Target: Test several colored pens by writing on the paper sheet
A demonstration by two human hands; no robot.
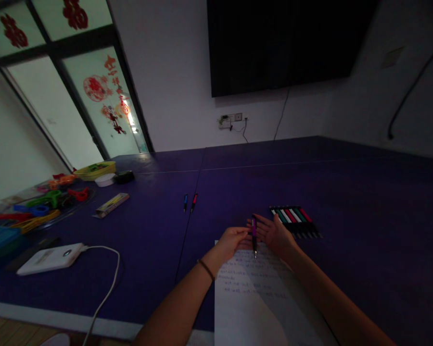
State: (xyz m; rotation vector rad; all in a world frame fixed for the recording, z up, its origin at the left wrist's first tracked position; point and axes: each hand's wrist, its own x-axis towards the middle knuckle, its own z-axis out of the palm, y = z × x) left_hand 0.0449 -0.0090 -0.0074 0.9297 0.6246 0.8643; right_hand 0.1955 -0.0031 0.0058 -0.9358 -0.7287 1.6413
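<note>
A purple pen with a black grip stands nearly upright in view, tip toward me, above a sheet of handwritten paper. My left hand is closed, its thumb and fingers pinching the pen at its side near the clip. My right hand is open, palm turned up and fingers stretched out behind and beside the pen. Just beyond the right hand, a row of several pens in green, white, red and black lies side by side. Farther off lie a blue pen and a red pen.
On the purple table at left are a white power bank with a cable, a small box, scissors in several colours, a yellow basket and a tape roll. A screen hangs on the wall.
</note>
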